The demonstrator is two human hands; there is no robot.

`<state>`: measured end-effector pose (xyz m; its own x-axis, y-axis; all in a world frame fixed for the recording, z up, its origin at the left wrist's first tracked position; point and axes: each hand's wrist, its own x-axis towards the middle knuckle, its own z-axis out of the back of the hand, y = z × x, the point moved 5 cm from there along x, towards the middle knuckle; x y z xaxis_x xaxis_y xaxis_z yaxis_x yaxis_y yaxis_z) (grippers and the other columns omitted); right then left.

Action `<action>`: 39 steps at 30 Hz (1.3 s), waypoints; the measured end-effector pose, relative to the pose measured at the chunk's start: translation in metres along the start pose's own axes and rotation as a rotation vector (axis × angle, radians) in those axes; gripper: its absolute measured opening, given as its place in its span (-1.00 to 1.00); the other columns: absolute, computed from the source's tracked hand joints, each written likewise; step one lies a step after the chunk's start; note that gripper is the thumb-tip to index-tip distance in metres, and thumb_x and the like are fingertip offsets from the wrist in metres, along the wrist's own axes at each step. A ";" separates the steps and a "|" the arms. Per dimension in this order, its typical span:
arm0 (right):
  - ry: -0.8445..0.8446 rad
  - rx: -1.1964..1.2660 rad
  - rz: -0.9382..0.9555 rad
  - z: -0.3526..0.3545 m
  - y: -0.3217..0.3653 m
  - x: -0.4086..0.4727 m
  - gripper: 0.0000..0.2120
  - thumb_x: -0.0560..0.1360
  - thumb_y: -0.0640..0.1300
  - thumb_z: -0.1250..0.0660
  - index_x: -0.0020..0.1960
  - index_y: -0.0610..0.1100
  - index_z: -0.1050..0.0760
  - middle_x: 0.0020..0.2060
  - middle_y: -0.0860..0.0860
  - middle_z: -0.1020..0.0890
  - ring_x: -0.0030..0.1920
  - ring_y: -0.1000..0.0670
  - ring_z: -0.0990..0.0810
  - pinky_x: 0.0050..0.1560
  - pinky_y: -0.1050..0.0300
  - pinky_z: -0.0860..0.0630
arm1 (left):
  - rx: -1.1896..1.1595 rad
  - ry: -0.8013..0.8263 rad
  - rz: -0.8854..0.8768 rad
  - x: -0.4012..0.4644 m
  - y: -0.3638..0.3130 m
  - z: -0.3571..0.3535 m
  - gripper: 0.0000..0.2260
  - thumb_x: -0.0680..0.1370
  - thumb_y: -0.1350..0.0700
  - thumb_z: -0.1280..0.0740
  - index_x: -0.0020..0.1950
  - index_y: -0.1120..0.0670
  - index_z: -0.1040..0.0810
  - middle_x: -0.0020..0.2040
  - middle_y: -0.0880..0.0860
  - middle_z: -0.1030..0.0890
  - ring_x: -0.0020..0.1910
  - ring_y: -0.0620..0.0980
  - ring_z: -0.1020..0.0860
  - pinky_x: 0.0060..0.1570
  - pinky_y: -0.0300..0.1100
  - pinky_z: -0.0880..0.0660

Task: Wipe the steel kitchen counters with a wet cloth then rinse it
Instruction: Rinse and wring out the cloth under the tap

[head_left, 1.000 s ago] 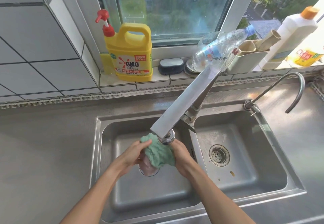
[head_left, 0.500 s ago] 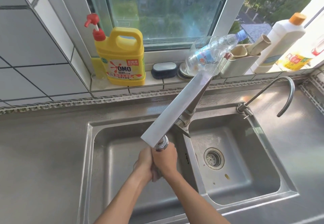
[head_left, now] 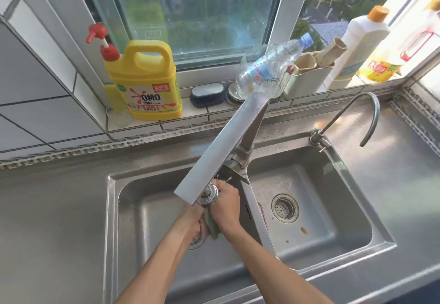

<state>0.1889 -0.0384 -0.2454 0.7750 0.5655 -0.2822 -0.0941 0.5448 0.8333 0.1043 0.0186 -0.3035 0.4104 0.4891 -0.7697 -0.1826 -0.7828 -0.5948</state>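
Note:
A green cloth (head_left: pixel 212 227) is squeezed between both hands over the left basin of the steel double sink (head_left: pixel 112 208). Only a strip of it shows between the palms. My left hand (head_left: pixel 193 218) presses it from the left, my right hand (head_left: pixel 226 205) from the right. Both hands are directly under the head of the flat steel tap (head_left: pixel 221 151). The steel counter (head_left: pixel 52 208) surrounds the sink.
On the window sill stand a yellow detergent jug (head_left: pixel 145 82), a dark brush (head_left: pixel 207 94), a tilted clear bottle (head_left: pixel 266 70), a beige holder (head_left: pixel 307 80) and a white bottle (head_left: pixel 357 44). A thin curved second tap (head_left: pixel 366 113) rises at the right basin's back corner.
The cloth was spread open in my hands under the tap; both hands have since closed together around it and shifted slightly up under the tap head.

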 end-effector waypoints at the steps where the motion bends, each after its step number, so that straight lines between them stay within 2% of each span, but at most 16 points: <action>1: 0.028 -0.016 0.025 -0.005 0.001 -0.010 -0.71 0.51 -0.06 -0.35 -0.38 0.07 -0.47 -0.49 0.01 -0.49 -0.38 -0.06 -0.31 -0.34 0.05 -0.35 | -0.055 0.038 -0.012 -0.004 -0.005 -0.002 -0.69 0.61 0.07 -0.37 -0.32 0.01 -0.44 -0.39 0.02 -0.45 -0.40 -0.05 -0.46 -0.31 -0.16 -0.36; 3: 0.066 -0.071 0.087 -0.009 0.005 -0.025 -0.79 0.41 0.04 -0.30 -0.40 0.15 -0.41 -0.51 0.00 -0.45 -0.36 -0.08 -0.25 -0.39 0.06 -0.31 | -0.132 0.046 -0.059 -0.007 -0.016 -0.002 -0.72 0.52 -0.01 -0.40 -0.36 -0.03 -0.45 -0.36 -0.03 -0.40 -0.37 -0.09 -0.41 -0.24 -0.13 -0.30; 5: 0.112 -0.144 0.135 -0.008 0.010 -0.019 -0.81 0.36 0.07 -0.23 -0.40 0.07 -0.35 -0.44 -0.03 -0.54 -0.33 -0.20 -0.41 -0.37 0.03 -0.37 | -0.140 -0.034 -0.038 -0.010 -0.014 0.000 -0.77 0.57 0.03 -0.38 -0.28 -0.05 -0.48 -0.30 -0.01 -0.44 -0.30 -0.06 -0.46 -0.22 -0.13 -0.36; 7: 0.103 -0.199 0.098 0.000 0.010 -0.002 -0.74 0.46 0.04 -0.24 -0.37 -0.01 -0.36 -0.38 -0.05 -0.57 -0.28 -0.20 -0.50 -0.34 0.02 -0.35 | -0.114 -0.051 -0.008 -0.010 0.000 -0.007 -0.77 0.66 0.07 -0.33 -0.21 -0.02 -0.52 -0.24 0.04 -0.55 -0.22 0.00 -0.55 -0.20 -0.11 -0.48; 10: 0.022 -0.173 0.027 0.006 0.003 0.006 -0.70 0.56 0.01 -0.24 -0.27 -0.15 -0.39 -0.32 -0.08 -0.61 -0.28 -0.18 -0.48 -0.29 0.00 -0.32 | -0.157 -0.033 -0.006 -0.010 0.009 -0.018 -0.65 0.68 0.13 -0.28 -0.32 0.00 -0.54 -0.37 0.01 -0.55 -0.32 -0.02 -0.55 -0.31 -0.18 -0.50; 14: 0.080 -0.200 0.091 -0.015 -0.003 -0.027 -0.87 0.40 0.03 -0.21 -0.25 -0.01 -0.36 -0.20 -0.12 -0.69 -0.16 -0.31 -0.55 -0.27 0.02 -0.35 | -0.211 -0.087 -0.042 -0.012 -0.009 -0.006 -0.68 0.66 0.22 -0.15 -0.28 -0.01 -0.28 -0.42 -0.03 -0.37 -0.37 -0.04 -0.34 -0.38 -0.23 -0.38; 18: 0.026 -0.171 0.007 -0.001 -0.005 -0.003 -0.68 0.58 0.01 -0.25 -0.25 -0.17 -0.39 -0.31 -0.09 -0.63 -0.24 -0.26 -0.51 -0.24 -0.05 -0.43 | -0.057 -0.067 -0.030 -0.026 0.003 -0.018 -0.66 0.65 0.09 -0.31 -0.34 0.00 -0.42 -0.42 0.04 -0.45 -0.45 0.00 -0.45 -0.48 -0.20 -0.41; 20: 0.008 -0.162 -0.028 0.002 -0.005 0.004 -0.63 0.61 0.03 -0.23 -0.27 -0.17 -0.39 -0.31 -0.08 -0.62 -0.25 -0.24 -0.51 -0.22 -0.06 -0.45 | 0.006 -0.095 -0.054 -0.026 0.003 -0.018 -0.65 0.63 0.09 -0.37 -0.35 0.00 -0.44 -0.46 0.01 -0.48 -0.50 -0.05 -0.49 -0.54 -0.24 -0.43; 22: 0.063 -0.176 -0.003 -0.009 -0.003 -0.006 -0.77 0.52 -0.05 -0.27 -0.26 -0.13 -0.41 -0.26 -0.11 -0.67 -0.21 -0.28 -0.55 -0.22 -0.04 -0.47 | -0.050 -0.123 -0.087 -0.024 -0.007 -0.010 -0.66 0.66 0.23 -0.26 -0.32 0.02 -0.40 -0.47 -0.04 -0.47 -0.52 -0.11 -0.48 -0.53 -0.32 -0.43; 24: 0.117 -0.206 -0.001 -0.019 -0.004 -0.021 -0.80 0.44 -0.12 -0.28 -0.33 -0.11 -0.36 -0.27 -0.17 -0.66 -0.20 -0.33 -0.54 -0.24 -0.06 -0.50 | -0.107 -0.164 -0.072 -0.021 -0.015 0.000 -0.62 0.64 0.29 -0.16 -0.35 0.01 -0.30 -0.55 -0.07 -0.40 -0.56 -0.09 -0.40 -0.56 -0.39 -0.34; 27: 0.143 -0.246 0.031 -0.016 -0.006 -0.012 -0.74 0.46 -0.14 -0.30 -0.36 -0.11 -0.31 -0.27 -0.19 -0.65 -0.25 -0.27 -0.54 -0.23 -0.07 -0.50 | -0.037 -0.127 -0.015 -0.025 -0.003 0.001 -0.64 0.65 0.19 -0.23 -0.35 0.01 -0.40 -0.47 -0.02 -0.50 -0.49 -0.08 -0.48 -0.47 -0.32 -0.40; 30: 0.097 -0.170 -0.020 -0.005 -0.011 0.010 -0.70 0.55 -0.10 -0.28 -0.31 -0.19 -0.35 -0.34 -0.10 -0.60 -0.31 -0.12 -0.42 -0.33 0.02 -0.34 | 0.057 -0.071 -0.005 -0.030 0.006 -0.005 -0.67 0.65 0.07 -0.32 -0.32 0.04 -0.56 -0.40 0.03 -0.62 -0.47 -0.08 -0.60 -0.50 -0.30 -0.44; 33: 0.122 -0.155 -0.031 -0.002 -0.014 0.018 -0.65 0.59 -0.05 -0.27 -0.32 -0.18 -0.36 -0.41 0.00 -0.52 -0.34 -0.05 -0.41 -0.37 0.06 -0.26 | 0.102 -0.110 -0.045 -0.030 -0.001 0.003 -0.68 0.63 0.06 -0.35 -0.32 0.07 -0.54 -0.42 0.06 -0.59 -0.56 -0.08 -0.54 -0.59 -0.35 -0.33; 36: 0.157 -0.181 0.005 0.013 -0.012 0.019 -0.60 0.62 0.02 -0.27 -0.34 -0.11 -0.34 -0.42 0.03 -0.45 -0.36 0.01 -0.37 -0.29 0.00 -0.35 | 0.114 -0.148 -0.089 -0.034 -0.006 0.015 -0.68 0.61 -0.14 -0.33 -0.16 0.09 -0.53 -0.31 0.14 -0.49 -0.43 0.04 -0.42 -0.47 -0.29 -0.25; 37: 0.183 -0.223 0.047 0.020 -0.010 0.018 -0.63 0.62 0.01 -0.28 -0.32 -0.12 -0.39 -0.40 0.04 -0.48 -0.33 0.00 -0.41 -0.25 -0.01 -0.40 | 0.144 -0.148 -0.126 -0.037 -0.007 0.017 -0.66 0.61 -0.19 -0.32 -0.13 0.08 -0.52 -0.30 0.14 -0.47 -0.39 0.05 -0.41 -0.43 -0.22 -0.27; 39: 0.204 -0.350 0.190 0.032 -0.005 0.011 -0.74 0.58 -0.03 -0.30 -0.25 -0.08 -0.44 -0.32 0.06 -0.54 -0.26 -0.02 -0.49 -0.21 0.03 -0.41 | 0.194 -0.125 -0.198 -0.044 -0.008 0.019 -0.60 0.63 -0.23 -0.32 -0.21 0.06 -0.48 -0.42 0.11 -0.45 -0.48 0.00 -0.42 -0.43 -0.22 -0.35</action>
<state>0.2180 -0.0546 -0.2371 0.5878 0.7670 -0.2571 -0.4560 0.5767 0.6778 0.0704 0.0105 -0.2691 0.3439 0.6779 -0.6497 -0.2824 -0.5852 -0.7601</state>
